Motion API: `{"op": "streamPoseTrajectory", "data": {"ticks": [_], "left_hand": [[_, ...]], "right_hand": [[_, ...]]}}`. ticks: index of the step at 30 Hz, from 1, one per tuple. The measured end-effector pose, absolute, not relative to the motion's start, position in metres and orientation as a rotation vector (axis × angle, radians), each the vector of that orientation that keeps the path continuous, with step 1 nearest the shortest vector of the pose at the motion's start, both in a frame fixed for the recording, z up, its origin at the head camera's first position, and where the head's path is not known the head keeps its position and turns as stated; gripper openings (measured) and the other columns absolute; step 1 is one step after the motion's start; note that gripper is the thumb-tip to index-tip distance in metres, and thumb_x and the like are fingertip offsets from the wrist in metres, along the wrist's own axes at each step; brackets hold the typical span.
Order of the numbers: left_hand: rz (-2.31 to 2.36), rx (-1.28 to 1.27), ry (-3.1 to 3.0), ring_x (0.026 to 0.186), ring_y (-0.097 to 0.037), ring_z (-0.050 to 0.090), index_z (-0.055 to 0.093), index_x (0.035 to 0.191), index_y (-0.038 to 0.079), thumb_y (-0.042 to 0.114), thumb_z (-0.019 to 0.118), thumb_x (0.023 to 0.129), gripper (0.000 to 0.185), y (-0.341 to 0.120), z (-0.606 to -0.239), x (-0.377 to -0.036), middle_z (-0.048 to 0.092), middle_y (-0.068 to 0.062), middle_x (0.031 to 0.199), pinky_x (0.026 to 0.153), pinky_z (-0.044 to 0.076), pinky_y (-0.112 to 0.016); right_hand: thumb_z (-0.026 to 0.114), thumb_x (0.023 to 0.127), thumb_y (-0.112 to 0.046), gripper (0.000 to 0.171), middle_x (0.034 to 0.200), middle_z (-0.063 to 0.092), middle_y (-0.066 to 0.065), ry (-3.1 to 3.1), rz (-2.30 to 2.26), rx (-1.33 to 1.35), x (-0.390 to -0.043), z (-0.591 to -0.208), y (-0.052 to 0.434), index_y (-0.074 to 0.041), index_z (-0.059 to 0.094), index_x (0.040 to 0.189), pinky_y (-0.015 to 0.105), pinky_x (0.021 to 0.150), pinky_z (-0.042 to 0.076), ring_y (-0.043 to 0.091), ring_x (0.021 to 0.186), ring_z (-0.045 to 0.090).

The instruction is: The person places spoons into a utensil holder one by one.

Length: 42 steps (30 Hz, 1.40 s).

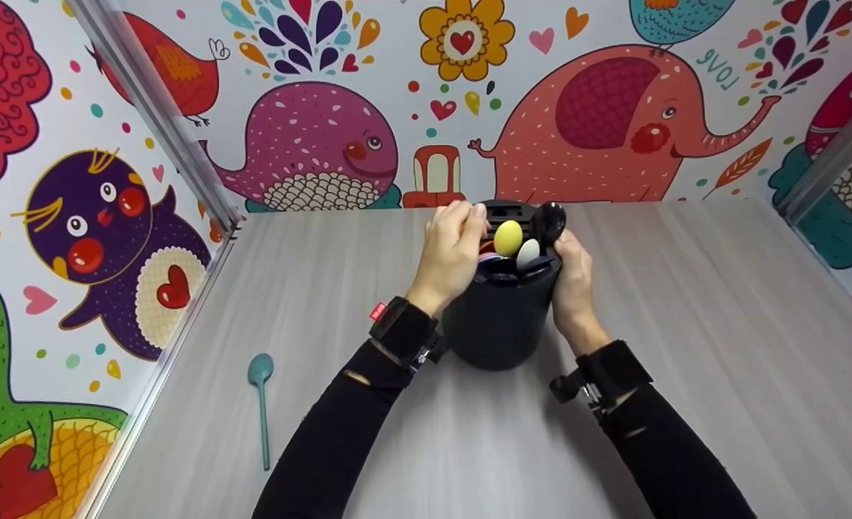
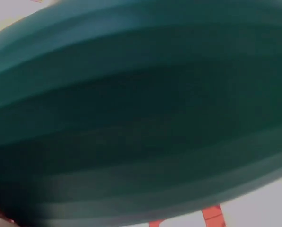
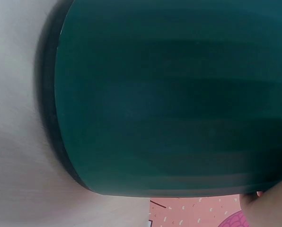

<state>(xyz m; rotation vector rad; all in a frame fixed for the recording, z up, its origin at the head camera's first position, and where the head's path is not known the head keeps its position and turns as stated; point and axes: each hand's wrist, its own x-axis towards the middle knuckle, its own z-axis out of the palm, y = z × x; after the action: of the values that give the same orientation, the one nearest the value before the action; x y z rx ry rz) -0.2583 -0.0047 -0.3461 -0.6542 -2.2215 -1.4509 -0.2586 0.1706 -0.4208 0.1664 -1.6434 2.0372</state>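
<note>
A dark teal round holder (image 1: pixel 498 324) stands on the grey table (image 1: pixel 685 346), slightly behind its middle. Spoon heads stick up out of it: a yellow spoon (image 1: pixel 508 236), a white spoon (image 1: pixel 527 252) and a black spoon (image 1: pixel 548 220). My left hand (image 1: pixel 455 249) lies against the holder's upper left side, with fingers curled over the rim. My right hand (image 1: pixel 574 281) grips the holder's right side. The holder's wall (image 2: pixel 141 118) fills the left wrist view. In the right wrist view the holder's wall (image 3: pixel 169 104) again takes up most of the picture, above the table.
A teal spoon (image 1: pixel 260 404) lies alone on the table at the front left. Walls with cartoon animals close the table in at the back (image 1: pixel 613 115), left and right, with metal posts (image 1: pixel 159 115) in the corners.
</note>
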Motion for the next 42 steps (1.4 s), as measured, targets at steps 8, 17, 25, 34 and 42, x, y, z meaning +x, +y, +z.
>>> {"op": "streamPoseTrajectory", "data": {"ticks": [8, 17, 25, 34, 42], "left_hand": [[-1.276, -0.647, -2.256, 0.106, -0.024, 0.052, 0.06, 0.078, 0.008, 0.023, 0.044, 0.106, 0.035, -0.006, -0.357, -0.258, 0.06, -0.005, 0.088, 0.093, 0.035, -0.044], [-1.152, -0.64, -2.312, 0.11, -0.027, 0.052, 0.067, 0.093, 0.007, 0.027, 0.045, 0.105, 0.031, -0.01, -0.36, -0.258, 0.063, -0.008, 0.105, 0.095, 0.037, -0.046], [-1.191, -0.658, -2.332, 0.117, -0.029, 0.049, 0.067, 0.108, 0.008, 0.028, 0.044, 0.105, 0.031, -0.015, -0.362, -0.255, 0.06, -0.01, 0.116, 0.099, 0.036, -0.045], [-1.446, -0.652, -2.183, 0.114, -0.027, 0.049, 0.064, 0.11, 0.0, 0.024, 0.045, 0.105, 0.03, -0.037, -0.364, -0.253, 0.057, -0.013, 0.116, 0.103, 0.037, -0.041], [-1.352, -0.558, -2.257, 0.114, -0.031, 0.053, 0.061, 0.111, -0.002, 0.021, 0.046, 0.103, 0.028, -0.081, -0.363, -0.249, 0.058, -0.019, 0.118, 0.106, 0.039, -0.049]], "right_hand": [[0.04, 0.091, -0.015, 0.035, 0.097, 0.067, 0.0, -1.626, 2.043, 0.172, -0.258, -0.419, 0.169, -0.009, 0.073, 0.1, 0.025, 0.089, 0.043, 0.013, 0.094, 0.055], [0.04, 0.091, -0.015, 0.035, 0.098, 0.068, -0.001, -1.619, 2.044, 0.167, -0.258, -0.42, 0.169, -0.01, 0.073, 0.101, 0.025, 0.088, 0.043, 0.012, 0.094, 0.056], [0.04, 0.09, -0.015, 0.037, 0.099, 0.068, 0.0, -1.615, 2.045, 0.144, -0.258, -0.42, 0.17, -0.009, 0.074, 0.103, 0.025, 0.09, 0.043, 0.013, 0.095, 0.056], [0.042, 0.092, -0.015, 0.034, 0.1, 0.068, -0.001, -1.616, 2.069, 0.146, -0.258, -0.42, 0.171, -0.009, 0.073, 0.104, 0.024, 0.09, 0.043, 0.013, 0.096, 0.056], [0.041, 0.09, -0.015, 0.034, 0.099, 0.067, 0.0, -1.61, 2.069, 0.191, -0.259, -0.42, 0.172, -0.009, 0.073, 0.101, 0.025, 0.089, 0.043, 0.013, 0.095, 0.055]]}}
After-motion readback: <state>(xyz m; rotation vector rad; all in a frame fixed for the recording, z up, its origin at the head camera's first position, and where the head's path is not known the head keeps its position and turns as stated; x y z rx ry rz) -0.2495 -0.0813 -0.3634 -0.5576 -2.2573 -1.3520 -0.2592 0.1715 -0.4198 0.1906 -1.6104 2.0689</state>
